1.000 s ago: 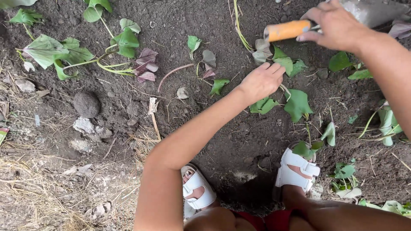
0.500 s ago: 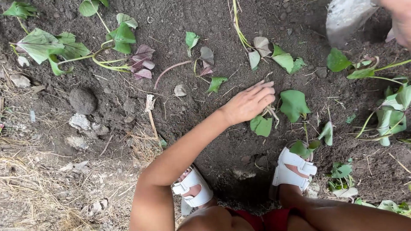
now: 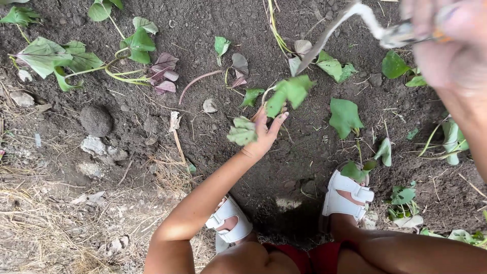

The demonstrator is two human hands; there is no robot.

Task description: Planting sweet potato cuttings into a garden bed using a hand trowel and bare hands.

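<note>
Left hand (image 3: 261, 134) above dark soil (image 3: 203, 30), fingers pinching leafy vine cutting (image 3: 284, 94), lifted clear of ground; right hand (image 3: 446, 45) blurred, closed round trowel (image 3: 355, 23); risk: thin stem could snap or slip from light pinch; blade swings near leaves.

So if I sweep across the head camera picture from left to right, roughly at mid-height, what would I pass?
Round clod of soil → pale flat stone → left hand holding a leafy cutting → single green leaf lying on the soil → right hand, blurred, gripping a trowel.
</note>
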